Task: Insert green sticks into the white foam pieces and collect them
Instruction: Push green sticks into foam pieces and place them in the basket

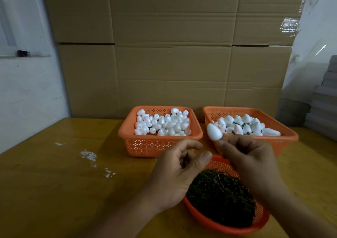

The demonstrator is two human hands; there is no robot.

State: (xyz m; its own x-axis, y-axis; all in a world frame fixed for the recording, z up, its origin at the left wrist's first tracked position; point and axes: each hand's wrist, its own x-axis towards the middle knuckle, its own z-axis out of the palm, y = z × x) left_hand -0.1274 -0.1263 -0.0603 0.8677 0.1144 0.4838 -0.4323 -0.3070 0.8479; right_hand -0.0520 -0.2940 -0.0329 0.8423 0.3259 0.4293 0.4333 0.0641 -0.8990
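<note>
My right hand (249,157) pinches one white foam piece (214,132) at its fingertips, holding it up just in front of the near left corner of the right basket (284,142); I can't make out any stick in it. My left hand (179,172) hangs beside it with fingers loosely curled and thumb raised, and I see nothing in its grip. Both hands are above the round basket (218,225) nearest me, which is heaped with dark green sticks (218,197). Behind my hands, two square orange baskets stand side by side on the yellow worktop (63,183), close but not touching. The left basket (160,142) holds plain foam pieces (164,124) piled toward its back and middle. The right basket holds more foam (244,126), with bits of green showing between some pieces. A few white crumbs (89,155) are scattered on the worktop to the left, well apart from the baskets. A wall of cardboard boxes (173,46) stands right behind the baskets, a white wall (27,91) is on the left, and on the right there is a clear plastic sheet (313,46) above a grey stack (322,106)
</note>
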